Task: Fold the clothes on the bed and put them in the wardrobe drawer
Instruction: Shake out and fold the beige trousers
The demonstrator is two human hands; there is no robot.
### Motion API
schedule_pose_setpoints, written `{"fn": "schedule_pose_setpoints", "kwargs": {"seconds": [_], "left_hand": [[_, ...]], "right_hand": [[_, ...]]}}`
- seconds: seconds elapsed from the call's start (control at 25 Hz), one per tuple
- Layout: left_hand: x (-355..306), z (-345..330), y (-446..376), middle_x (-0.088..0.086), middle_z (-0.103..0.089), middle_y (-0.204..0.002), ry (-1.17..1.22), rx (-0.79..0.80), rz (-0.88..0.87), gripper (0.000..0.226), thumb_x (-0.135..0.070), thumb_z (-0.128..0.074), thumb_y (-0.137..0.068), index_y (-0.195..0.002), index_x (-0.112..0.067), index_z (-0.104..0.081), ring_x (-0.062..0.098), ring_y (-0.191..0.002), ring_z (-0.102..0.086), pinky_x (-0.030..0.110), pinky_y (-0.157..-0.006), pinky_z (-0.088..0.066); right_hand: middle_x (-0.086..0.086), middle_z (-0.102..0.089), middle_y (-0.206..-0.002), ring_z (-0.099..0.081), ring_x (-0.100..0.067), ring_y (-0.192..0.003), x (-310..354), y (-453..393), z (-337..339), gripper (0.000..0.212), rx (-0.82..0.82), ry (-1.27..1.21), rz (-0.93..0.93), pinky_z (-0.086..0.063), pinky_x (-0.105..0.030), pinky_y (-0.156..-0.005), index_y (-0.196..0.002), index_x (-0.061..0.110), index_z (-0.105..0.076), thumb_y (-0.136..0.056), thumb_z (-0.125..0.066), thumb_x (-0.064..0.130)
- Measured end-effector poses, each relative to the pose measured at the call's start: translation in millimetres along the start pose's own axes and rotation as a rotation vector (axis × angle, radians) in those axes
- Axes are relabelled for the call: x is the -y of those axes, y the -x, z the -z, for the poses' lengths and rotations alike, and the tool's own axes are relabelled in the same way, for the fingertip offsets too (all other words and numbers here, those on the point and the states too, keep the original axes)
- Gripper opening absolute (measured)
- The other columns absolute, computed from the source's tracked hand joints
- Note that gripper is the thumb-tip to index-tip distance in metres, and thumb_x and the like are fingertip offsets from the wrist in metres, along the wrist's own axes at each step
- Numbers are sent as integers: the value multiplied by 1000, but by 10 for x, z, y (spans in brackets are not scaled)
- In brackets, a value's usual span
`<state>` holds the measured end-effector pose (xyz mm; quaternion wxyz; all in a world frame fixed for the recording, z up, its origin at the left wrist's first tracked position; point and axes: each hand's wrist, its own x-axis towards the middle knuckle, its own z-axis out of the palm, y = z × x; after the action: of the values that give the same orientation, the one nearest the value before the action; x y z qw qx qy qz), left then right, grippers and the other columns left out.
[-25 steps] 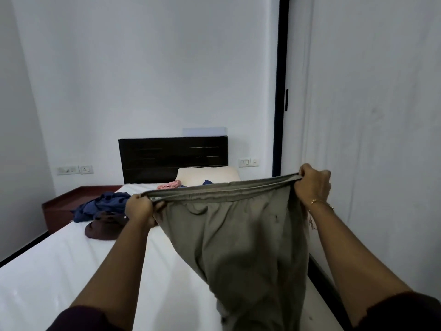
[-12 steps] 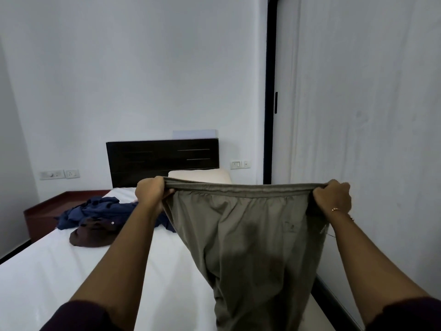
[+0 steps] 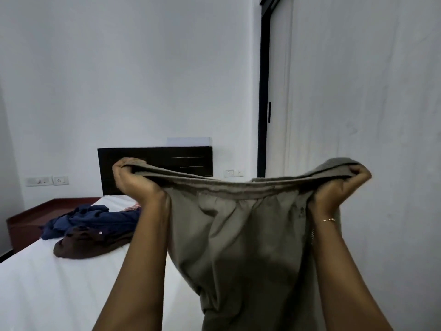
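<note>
Olive-grey trousers (image 3: 241, 237) hang in the air in front of me, held up by the waistband. My left hand (image 3: 136, 181) grips the left end of the waistband, palm turned toward me. The right end is gripped by my right hand (image 3: 338, 187), which wears a thin bracelet. The waistband sags slightly between the two hands. The legs drop past the bottom of the view. On the white bed (image 3: 47, 283) lie a crumpled navy garment (image 3: 90, 217) and a dark brown garment (image 3: 86, 242), with a bit of pink cloth (image 3: 133, 207) behind my left wrist.
A dark headboard (image 3: 155, 161) stands against the back wall. A reddish-brown side table (image 3: 28, 223) sits left of the bed. White wardrobe doors (image 3: 370, 139) with a black frame fill the right side. Wall sockets (image 3: 47, 180) are at the left.
Both hands have raised the trousers and turned palms toward me, so the waistband now sags between them. My view has tilted up and the pillow is now hidden behind the cloth.
</note>
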<state>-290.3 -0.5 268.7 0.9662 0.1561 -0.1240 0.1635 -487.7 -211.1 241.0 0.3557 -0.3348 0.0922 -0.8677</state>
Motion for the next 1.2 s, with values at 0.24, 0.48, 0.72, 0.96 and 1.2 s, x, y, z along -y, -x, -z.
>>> {"fn": "schedule_pose_setpoints", "kwargs": {"seconds": [0.24,0.48,0.72,0.96,1.2], "left_hand": [[261,-495,525,4,-40,-42,84,429,722,26,-14,-29,-86,-64,-8,-41,17,-39,-37,23,-48,-32],[293,-468,676,5,-47,-52,157,629,875,29,-14,-39,-72,-47,-7,-52,16,-48,-48,26,-60,-40],[317,-398,474,3,-43,-68,-160,559,807,22,-11,-37,-92,-73,-9,-45,12,-54,-48,21,-56,-44],[-14,50,9,-10,-43,-97,-1043,1211,-257,20,-8,-58,-83,-72,-25,-56,12,-94,-45,17,-87,-37],[-138,659,-306,-4,-61,-89,-1563,1584,5,26,-11,-45,-90,-100,-12,-68,16,-85,-54,43,-91,-48]], "right_hand": [[-1,-44,-82,-48,1,-64,392,560,-490,27,879,5,-492,-42,-7,-57,-88,15,-41,-95,-32,-10],[6,-56,-101,-55,-8,-93,382,824,-697,24,1226,43,-493,-45,-23,-84,-111,34,-43,-94,-48,18],[2,-63,-97,-61,-10,-89,246,965,-697,15,1310,40,-617,-50,-26,-85,-104,22,-60,-96,-50,14],[-5,-64,-108,-60,-17,-101,3,1107,-752,17,986,166,-470,-47,-27,-89,-107,18,-57,-94,-49,9],[-10,-54,-123,-51,-15,-108,-250,1327,-886,26,1015,259,-463,-40,-22,-93,-121,12,-50,-97,-44,7]]}}
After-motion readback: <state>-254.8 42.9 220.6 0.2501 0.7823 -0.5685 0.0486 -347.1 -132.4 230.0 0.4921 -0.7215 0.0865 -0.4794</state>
